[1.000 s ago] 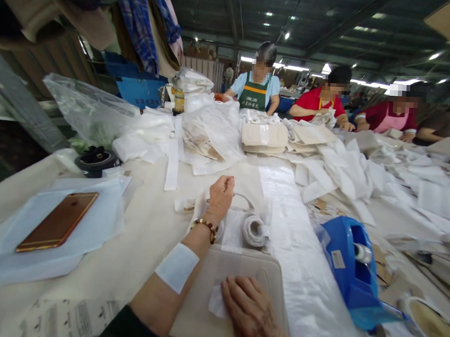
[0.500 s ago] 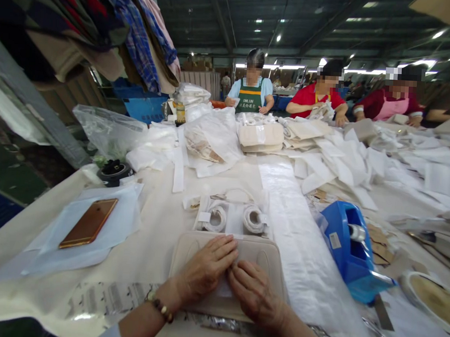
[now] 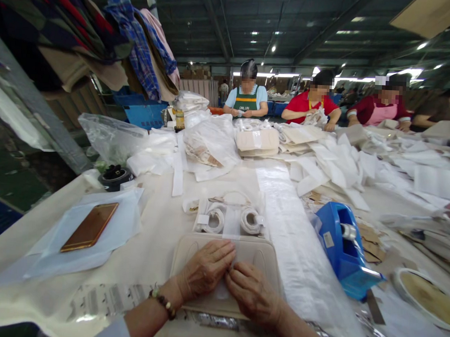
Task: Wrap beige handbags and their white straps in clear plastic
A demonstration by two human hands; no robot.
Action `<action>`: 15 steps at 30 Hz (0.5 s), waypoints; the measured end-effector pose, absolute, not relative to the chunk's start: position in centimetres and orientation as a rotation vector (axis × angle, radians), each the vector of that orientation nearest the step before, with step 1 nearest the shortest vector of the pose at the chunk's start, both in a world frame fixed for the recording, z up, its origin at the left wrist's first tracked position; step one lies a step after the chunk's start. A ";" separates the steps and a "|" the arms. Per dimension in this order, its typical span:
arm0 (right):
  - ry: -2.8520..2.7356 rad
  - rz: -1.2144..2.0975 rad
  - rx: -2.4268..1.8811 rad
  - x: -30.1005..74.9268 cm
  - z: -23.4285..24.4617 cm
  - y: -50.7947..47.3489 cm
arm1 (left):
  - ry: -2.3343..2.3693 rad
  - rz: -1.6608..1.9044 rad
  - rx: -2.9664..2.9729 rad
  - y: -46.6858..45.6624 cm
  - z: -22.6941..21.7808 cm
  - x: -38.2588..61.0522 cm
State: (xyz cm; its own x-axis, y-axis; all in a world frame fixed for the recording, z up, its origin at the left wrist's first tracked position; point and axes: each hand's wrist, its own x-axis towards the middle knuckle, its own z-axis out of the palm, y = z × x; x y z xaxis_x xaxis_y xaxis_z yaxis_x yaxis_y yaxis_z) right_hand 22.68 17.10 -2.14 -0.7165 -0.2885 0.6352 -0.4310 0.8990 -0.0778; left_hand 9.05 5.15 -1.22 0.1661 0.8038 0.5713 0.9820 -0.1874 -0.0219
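A beige bag [image 3: 179,251] lies flat on the table in front of me. A whitish strip [image 3: 231,224] runs across its middle and passes between two coiled straps [image 3: 211,219] beyond its far edge. My left hand [image 3: 207,265] rests on the bag with fingers stretched out together, their tips at the strip. Beside it, my right hand [image 3: 254,292] has its fingers curled and pressed together at the bag's middle, touching the left fingers. Whatever the right fingers pinch is hidden.
A blue tape dispenser [image 3: 341,250] and a tape roll [image 3: 429,295] stand to the right, past a long plastic sheet [image 3: 293,222]. On the left a phone [image 3: 89,227] lies on pale sheets. Wrapped bags [image 3: 256,141] and white wrapping are heaped ahead; several co-workers sit beyond.
The view has shifted slightly. Both my hands stay on the bag in nearly the same pose. Across the table, the co-worker in the green apron has lowered and joined their hands.
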 end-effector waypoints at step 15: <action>-2.419 0.043 -0.634 21.8 -1.5 19.9 | -1.756 -0.598 -2.061 5.6 -0.8 9.5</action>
